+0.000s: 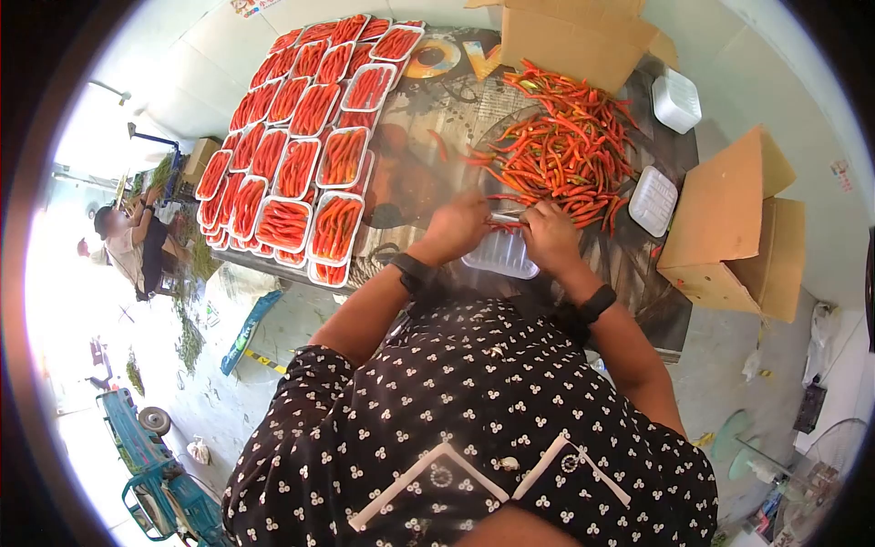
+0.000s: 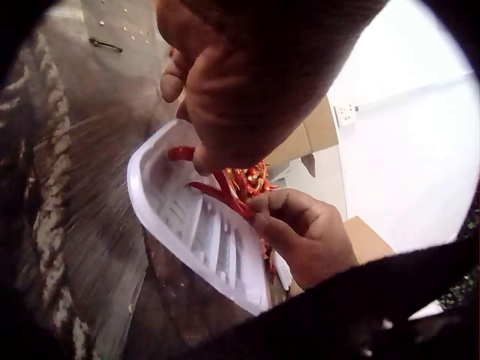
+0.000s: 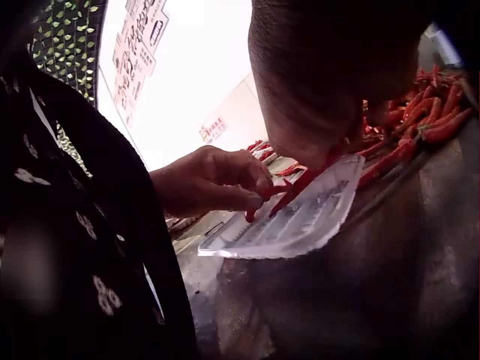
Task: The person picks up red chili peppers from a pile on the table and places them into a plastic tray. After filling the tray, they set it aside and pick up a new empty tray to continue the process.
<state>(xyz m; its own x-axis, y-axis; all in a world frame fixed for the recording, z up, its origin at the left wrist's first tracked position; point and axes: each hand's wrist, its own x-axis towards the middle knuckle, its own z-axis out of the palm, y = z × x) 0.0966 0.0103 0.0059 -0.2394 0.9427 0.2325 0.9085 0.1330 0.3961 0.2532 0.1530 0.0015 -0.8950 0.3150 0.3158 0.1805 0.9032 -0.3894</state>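
Left hand (image 1: 458, 226) over left end of the white tray (image 1: 503, 254), fingers clamped on a red chili. Right hand (image 1: 550, 239) at the other end, thumb and fingers pinching red chilies (image 2: 225, 196) just above the tray's ribbed bottom. Tray sits at the worktop (image 1: 415, 173) edge nearest the person, chili pile (image 1: 561, 150) just beyond it, filled trays (image 1: 296, 169) stacked to the left, open carton (image 1: 729, 228) to the right.

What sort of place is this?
Probably a small produce-packing workspace: a loose heap of red chili peppers, white plastic trays filled with chilies, and open brown cardboard boxes.
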